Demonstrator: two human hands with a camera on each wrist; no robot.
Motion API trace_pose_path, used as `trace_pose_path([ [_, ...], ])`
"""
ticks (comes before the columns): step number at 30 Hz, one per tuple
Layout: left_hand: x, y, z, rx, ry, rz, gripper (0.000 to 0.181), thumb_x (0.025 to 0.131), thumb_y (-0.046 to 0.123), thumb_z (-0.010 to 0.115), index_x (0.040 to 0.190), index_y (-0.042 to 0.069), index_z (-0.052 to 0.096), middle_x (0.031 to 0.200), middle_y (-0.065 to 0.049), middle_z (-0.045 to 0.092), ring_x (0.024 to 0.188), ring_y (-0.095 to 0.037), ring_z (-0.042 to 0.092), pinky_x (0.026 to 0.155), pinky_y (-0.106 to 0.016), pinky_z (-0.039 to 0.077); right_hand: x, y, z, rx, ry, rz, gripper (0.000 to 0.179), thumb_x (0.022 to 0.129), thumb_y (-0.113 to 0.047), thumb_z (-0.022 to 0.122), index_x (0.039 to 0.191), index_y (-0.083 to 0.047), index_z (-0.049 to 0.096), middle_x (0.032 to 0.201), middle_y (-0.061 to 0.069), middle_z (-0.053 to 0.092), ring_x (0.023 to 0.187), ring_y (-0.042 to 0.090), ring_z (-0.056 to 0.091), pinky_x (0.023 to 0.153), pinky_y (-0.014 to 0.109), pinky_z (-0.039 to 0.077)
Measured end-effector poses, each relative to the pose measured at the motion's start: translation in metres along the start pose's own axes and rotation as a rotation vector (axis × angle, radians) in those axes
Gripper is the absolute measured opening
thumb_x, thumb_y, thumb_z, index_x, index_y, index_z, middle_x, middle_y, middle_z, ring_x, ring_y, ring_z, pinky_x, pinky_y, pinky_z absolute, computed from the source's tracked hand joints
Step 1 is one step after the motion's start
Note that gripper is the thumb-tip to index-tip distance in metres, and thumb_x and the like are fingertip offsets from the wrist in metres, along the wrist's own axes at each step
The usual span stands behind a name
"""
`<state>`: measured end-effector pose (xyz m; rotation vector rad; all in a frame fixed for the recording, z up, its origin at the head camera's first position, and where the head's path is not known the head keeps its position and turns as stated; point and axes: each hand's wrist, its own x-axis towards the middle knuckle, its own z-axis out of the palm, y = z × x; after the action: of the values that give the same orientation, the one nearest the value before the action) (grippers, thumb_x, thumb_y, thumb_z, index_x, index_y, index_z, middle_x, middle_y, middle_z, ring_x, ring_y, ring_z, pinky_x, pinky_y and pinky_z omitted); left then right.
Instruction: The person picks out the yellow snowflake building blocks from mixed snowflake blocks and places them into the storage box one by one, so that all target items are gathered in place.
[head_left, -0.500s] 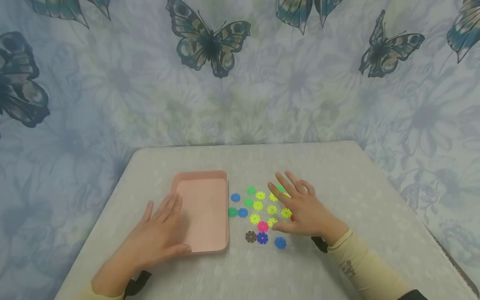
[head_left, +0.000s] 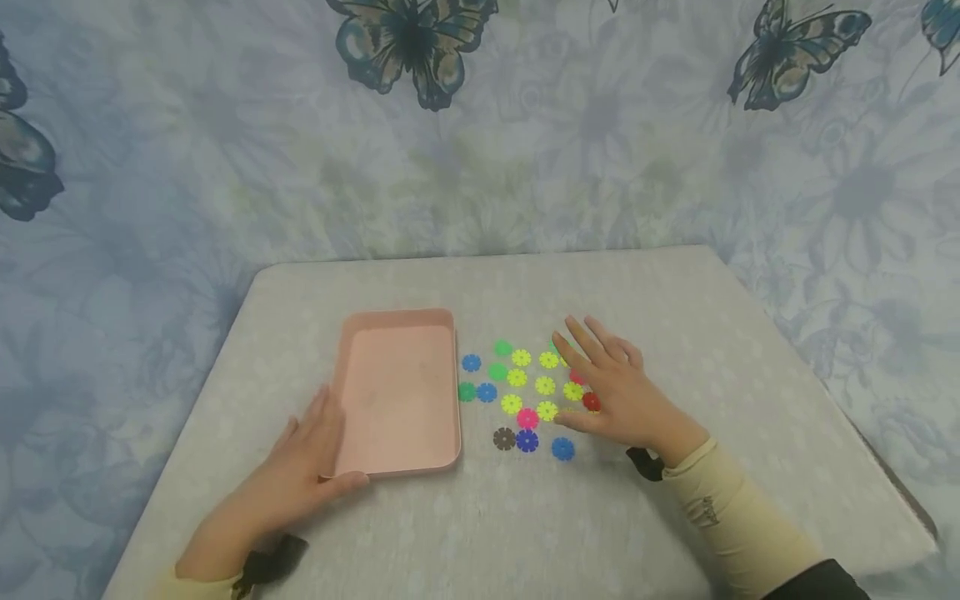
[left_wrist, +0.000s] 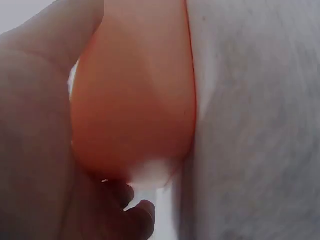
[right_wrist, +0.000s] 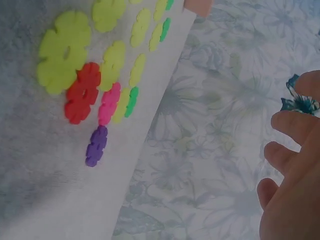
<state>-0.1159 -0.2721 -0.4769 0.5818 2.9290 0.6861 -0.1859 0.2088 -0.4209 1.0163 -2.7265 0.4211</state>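
Observation:
A shallow pink tray lies on the table. My left hand is at its left edge, fingers extended along the rim and thumb by the near left corner. Right of the tray, several flat flower-shaped discs are spread out: yellow, green, blue, dark blue, pink, red and brown. Over the right side of this group hovers my right hand, fingers spread and holding nothing; it hides some discs. A purple disc shows in the right wrist view.
A pale cloth covers the table. Behind it rises a wall with a butterfly and flower pattern. Dark bands circle both wrists.
My left hand has shifted left, from over the tray's left part to its edge. The right hand has moved slightly right, baring the red disc. The head view has tilted down.

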Motion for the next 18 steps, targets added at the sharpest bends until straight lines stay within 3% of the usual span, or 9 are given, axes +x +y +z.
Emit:
trace_pose_path([
  [6, 0.0, -0.002, 0.0, -0.179, -0.04, -0.05, 0.11, 0.098, 0.049, 0.066, 0.163, 0.003, -0.009, 0.171, -0.023, -0.009, 0.156, -0.049, 0.004, 0.121, -0.072, -0.001, -0.004, 0.013, -0.011, 0.312, 0.028, 0.102, 0.068, 0.107, -0.032, 0.052, 0.166, -0.019, 0.022, 0.173, 0.007, 0.017, 0.159, 0.037, 0.014, 0.118, 0.072, 0.012],
  [9, 0.001, -0.001, 0.0, -0.183, -0.016, -0.062, 0.113, 0.096, 0.05, 0.068, 0.164, 0.004, -0.01, 0.171, -0.024, -0.003, 0.155, -0.052, 0.011, 0.122, -0.071, 0.0, -0.006, 0.016, -0.017, 0.442, 0.053, 0.196, 0.056, 0.109, -0.026, 0.048, 0.162, -0.015, 0.034, 0.166, 0.011, 0.035, 0.148, 0.036, 0.037, 0.116, 0.068, 0.029],
  [11, 0.002, -0.001, 0.002, -0.18, 0.002, -0.064, 0.115, 0.095, 0.049, 0.07, 0.164, 0.006, -0.01, 0.171, -0.025, 0.002, 0.153, -0.054, 0.017, 0.122, -0.071, 0.002, -0.008, 0.016, -0.019, 0.493, 0.031, 0.295, 0.047, 0.109, -0.032, 0.049, 0.153, -0.014, 0.048, 0.151, 0.01, 0.052, 0.131, 0.032, 0.054, 0.105, 0.058, 0.046],
  [13, 0.003, -0.001, 0.003, -0.177, 0.014, -0.064, 0.116, 0.094, 0.05, 0.072, 0.165, 0.007, -0.01, 0.17, -0.028, 0.007, 0.15, -0.056, 0.022, 0.122, -0.071, 0.003, -0.01, 0.015, -0.018, 0.528, -0.046, 0.409, 0.038, 0.107, -0.038, 0.054, 0.136, -0.013, 0.061, 0.129, 0.009, 0.063, 0.108, 0.027, 0.062, 0.086, 0.047, 0.055],
  [16, 0.004, -0.002, 0.004, -0.176, 0.021, -0.054, 0.117, 0.093, 0.049, 0.073, 0.165, 0.007, -0.01, 0.168, -0.031, 0.01, 0.149, -0.057, 0.025, 0.122, -0.071, 0.004, -0.011, 0.013, -0.011, 0.503, -0.174, 0.542, 0.027, 0.101, -0.039, 0.065, 0.108, -0.013, 0.065, 0.1, 0.006, 0.064, 0.083, 0.021, 0.059, 0.068, 0.035, 0.051],
  [18, 0.006, -0.003, 0.005, -0.171, 0.024, -0.046, 0.117, 0.093, 0.049, 0.073, 0.165, 0.007, -0.01, 0.168, -0.031, 0.011, 0.148, -0.057, 0.026, 0.122, -0.072, 0.005, -0.014, 0.011, -0.004, 0.462, -0.233, 0.567, 0.022, 0.096, -0.03, 0.072, 0.099, -0.01, 0.063, 0.09, 0.007, 0.062, 0.076, 0.02, 0.056, 0.063, 0.033, 0.049],
])
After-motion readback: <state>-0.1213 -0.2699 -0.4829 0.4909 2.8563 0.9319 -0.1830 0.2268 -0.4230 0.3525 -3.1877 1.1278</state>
